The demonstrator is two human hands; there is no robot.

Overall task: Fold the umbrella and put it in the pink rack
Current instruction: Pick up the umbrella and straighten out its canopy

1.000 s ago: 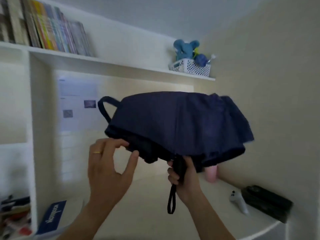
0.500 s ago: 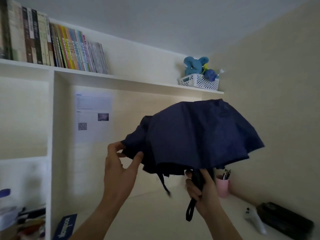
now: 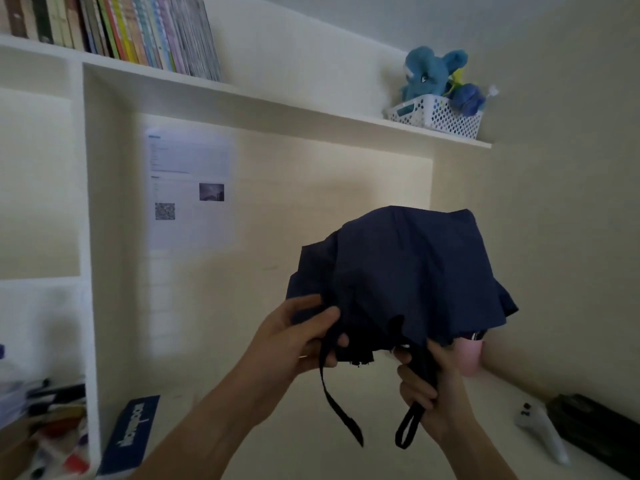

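Observation:
A navy blue umbrella (image 3: 408, 271) hangs collapsed and loose in front of me, canopy up. My right hand (image 3: 433, 386) grips its black handle from below, with the wrist loop dangling under the fist. My left hand (image 3: 304, 336) pinches the canopy's lower left edge, and the closing strap (image 3: 337, 400) trails down from it. A pink holder (image 3: 469, 356) stands on the desk against the right wall, mostly hidden behind the canopy.
A white desk (image 3: 294, 445) lies below. A white controller (image 3: 540, 433) and a black case (image 3: 595, 433) sit at right. A blue booklet (image 3: 133, 433) lies at left beside a cluttered shelf compartment. Books and a basket with a blue plush (image 3: 436, 98) line the upper shelf.
The canopy has bunched in tighter. My left hand went from hovering beside the fabric to pinching its left edge, and the strap now hangs from that hand. My view tilted upward.

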